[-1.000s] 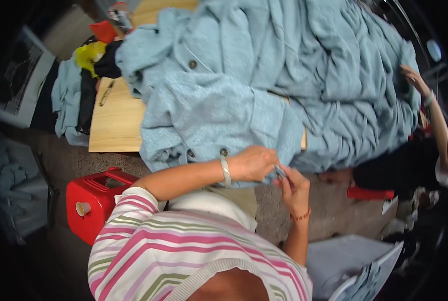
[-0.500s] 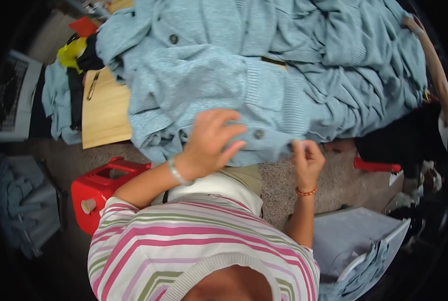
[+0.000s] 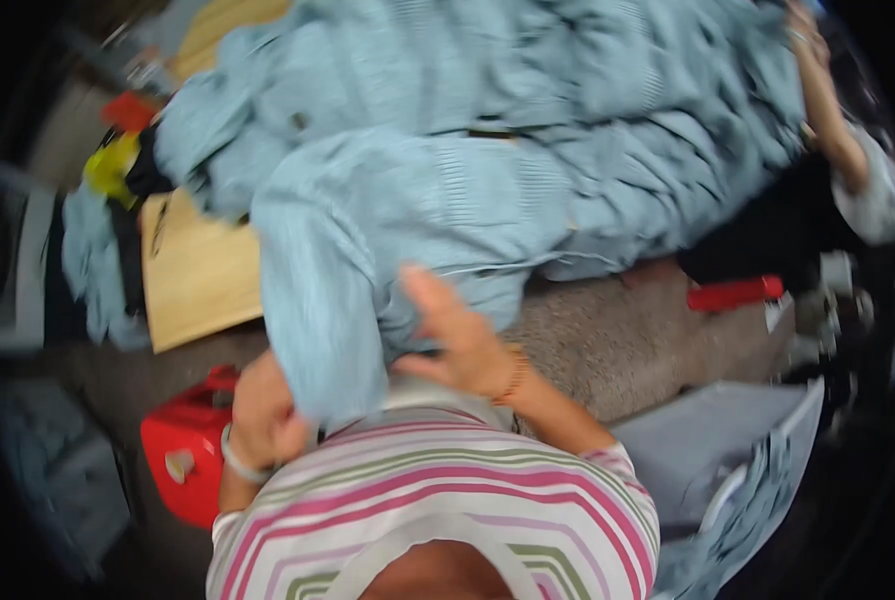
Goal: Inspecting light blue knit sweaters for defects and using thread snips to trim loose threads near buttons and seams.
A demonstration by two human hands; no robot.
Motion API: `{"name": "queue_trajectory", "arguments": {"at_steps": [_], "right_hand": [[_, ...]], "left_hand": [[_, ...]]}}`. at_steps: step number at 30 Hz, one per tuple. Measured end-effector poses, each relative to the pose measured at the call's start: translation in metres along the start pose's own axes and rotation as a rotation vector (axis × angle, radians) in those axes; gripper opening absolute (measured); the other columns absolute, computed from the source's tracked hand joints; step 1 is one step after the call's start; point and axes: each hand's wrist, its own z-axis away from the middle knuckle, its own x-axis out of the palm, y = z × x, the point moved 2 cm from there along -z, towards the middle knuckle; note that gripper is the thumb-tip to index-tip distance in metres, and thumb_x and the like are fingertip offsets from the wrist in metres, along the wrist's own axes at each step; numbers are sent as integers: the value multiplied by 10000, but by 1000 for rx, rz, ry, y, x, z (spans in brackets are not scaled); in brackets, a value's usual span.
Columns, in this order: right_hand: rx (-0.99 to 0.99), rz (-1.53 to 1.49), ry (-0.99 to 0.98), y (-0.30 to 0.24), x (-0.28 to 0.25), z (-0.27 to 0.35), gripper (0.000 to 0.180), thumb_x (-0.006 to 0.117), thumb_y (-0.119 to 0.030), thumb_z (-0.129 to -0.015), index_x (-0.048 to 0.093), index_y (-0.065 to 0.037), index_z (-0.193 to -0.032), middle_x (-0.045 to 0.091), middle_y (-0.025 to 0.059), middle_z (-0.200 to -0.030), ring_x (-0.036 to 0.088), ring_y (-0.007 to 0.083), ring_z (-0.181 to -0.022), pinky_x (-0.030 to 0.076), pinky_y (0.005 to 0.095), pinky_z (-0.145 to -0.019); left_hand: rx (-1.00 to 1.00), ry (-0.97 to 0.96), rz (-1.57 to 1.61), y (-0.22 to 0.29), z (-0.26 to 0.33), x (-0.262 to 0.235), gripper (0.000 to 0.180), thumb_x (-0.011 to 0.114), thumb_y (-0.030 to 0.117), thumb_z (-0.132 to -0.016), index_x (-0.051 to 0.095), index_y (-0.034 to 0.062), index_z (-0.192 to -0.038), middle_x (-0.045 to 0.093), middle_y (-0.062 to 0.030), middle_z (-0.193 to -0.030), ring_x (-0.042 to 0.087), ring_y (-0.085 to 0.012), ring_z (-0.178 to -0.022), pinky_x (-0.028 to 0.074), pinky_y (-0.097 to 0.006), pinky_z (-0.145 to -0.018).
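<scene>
draping nearer body than b4, blue knit (image 3: 329, 290), r hand (image 3: 459, 342) fingers now spread, l hand (image 3: 267, 408) fingers unclear

Garments (image 3: 437, 75) on table (image 3: 212, 275), stool (image 3: 177, 435) at left, bin (image 3: 657, 445) at right, cloth (image 3: 764, 490) inside

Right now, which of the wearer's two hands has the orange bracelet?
The right hand wears the orange bracelet; the left hand has a pale bangle.

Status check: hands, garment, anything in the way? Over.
Left hand at hanging end of light-blue knitted garment, grip blurred. Right hand open. Garment lies against heaped light-blue knitwear, which may crowd it.
</scene>
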Motion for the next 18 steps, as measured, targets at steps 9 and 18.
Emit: {"name": "queue_trajectory", "arguments": {"at_steps": [9,18], "right_hand": [[-7,-167,474,32,-16,24,385,620,-185,-849,590,13,-1177,644,169,-1103,633,270,-1044,499,343,-883],[-155,642,1737,-111,-448,394,307,677,-190,-859,642,-13,-1108,657,86,-1060,632,200,-914,524,358,-824]], "left_hand": [[592,-487,40,52,-64,63,171,699,76,-650,685,56,-819,643,-117,-909,616,-304,-876,484,-409,-794],[545,-543,57,40,-97,113,214,720,68,-744,623,52,-934,596,-126,-952,572,-315,-860,439,-400,-746]]}}
